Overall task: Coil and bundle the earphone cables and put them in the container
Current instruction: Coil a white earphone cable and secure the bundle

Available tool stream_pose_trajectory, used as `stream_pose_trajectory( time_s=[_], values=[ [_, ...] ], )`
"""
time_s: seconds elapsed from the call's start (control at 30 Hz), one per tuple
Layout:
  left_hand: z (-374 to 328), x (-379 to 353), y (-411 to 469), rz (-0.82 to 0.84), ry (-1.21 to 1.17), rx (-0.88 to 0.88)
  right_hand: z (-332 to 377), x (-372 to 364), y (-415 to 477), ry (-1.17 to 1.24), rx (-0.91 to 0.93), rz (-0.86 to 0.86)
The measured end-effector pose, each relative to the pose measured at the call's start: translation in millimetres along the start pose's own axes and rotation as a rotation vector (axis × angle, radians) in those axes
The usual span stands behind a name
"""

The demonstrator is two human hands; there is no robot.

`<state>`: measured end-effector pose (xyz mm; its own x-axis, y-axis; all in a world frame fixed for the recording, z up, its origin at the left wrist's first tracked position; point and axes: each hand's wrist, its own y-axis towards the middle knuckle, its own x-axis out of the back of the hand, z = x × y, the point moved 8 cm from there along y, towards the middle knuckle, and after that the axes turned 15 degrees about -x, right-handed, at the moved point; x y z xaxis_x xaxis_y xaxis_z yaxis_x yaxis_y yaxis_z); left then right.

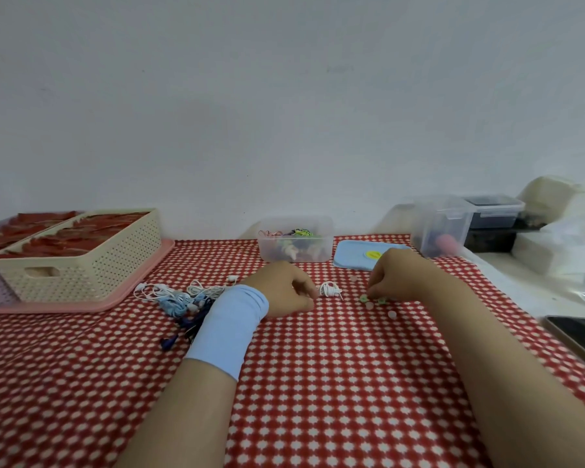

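Observation:
A small coil of white earphone cable (330, 289) lies on the red checked cloth between my hands. My left hand (286, 288), with a light blue wristband, lies curled on the cloth and its fingertips pinch the coil's left end. My right hand (397, 275) is curled with its fingertips down on a small green tie (364, 298). A second green tie (381, 300) lies beside it. A tangle of white, light blue and dark blue earphones (183, 300) sits left of my left wrist. The clear container (294, 256) behind holds several coloured bundles.
The container's blue lid (355, 260) lies to its right. A cream basket (81, 265) stands on a pink tray (81, 307) at the left. Clear boxes (443, 228) are at the back right. A phone (578, 336) lies at the right edge.

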<state>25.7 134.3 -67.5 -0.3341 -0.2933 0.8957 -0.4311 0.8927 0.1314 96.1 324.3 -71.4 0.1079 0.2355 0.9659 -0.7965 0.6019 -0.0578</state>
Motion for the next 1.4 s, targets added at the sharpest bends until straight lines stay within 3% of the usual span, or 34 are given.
stream_pose_trajectory(
  time_s=[0.43,0.53,0.63,0.8,0.97,1.03,1.23,1.4],
  values=[
    [2.8,-6.5,0.5,-0.078,0.066,-0.018,4.5,-6.0,0.2,0.03,0.024,-0.011],
    [-1.3,1.2,-0.5,-0.219,-0.009,-0.049,12.5,-1.4,-4.4,0.257,0.075,-0.043],
    [-0.6,6.8,-1.3,-0.369,-0.181,-0.05,23.8,1.9,-16.4,0.664,0.14,0.037],
    [6.8,1.6,-1.1,-0.461,-0.469,0.018,38.7,-12.7,-26.0,1.089,0.135,0.383],
    [6.3,-14.0,0.9,-0.503,-1.126,0.092,40.4,-20.1,-23.3,1.198,0.108,0.471],
    [3.2,-17.4,1.3,-0.481,-1.248,0.076,40.1,-21.2,-22.4,1.206,0.109,0.476],
    [1.9,-15.1,0.2,-0.47,-1.046,0.003,41.0,-20.0,-25.4,1.219,0.101,0.469],
    [0.2,-14.3,-1.7,-0.48,-1.03,-0.005,40.8,-23.0,-21.8,1.261,0.094,0.502]
  ],
)
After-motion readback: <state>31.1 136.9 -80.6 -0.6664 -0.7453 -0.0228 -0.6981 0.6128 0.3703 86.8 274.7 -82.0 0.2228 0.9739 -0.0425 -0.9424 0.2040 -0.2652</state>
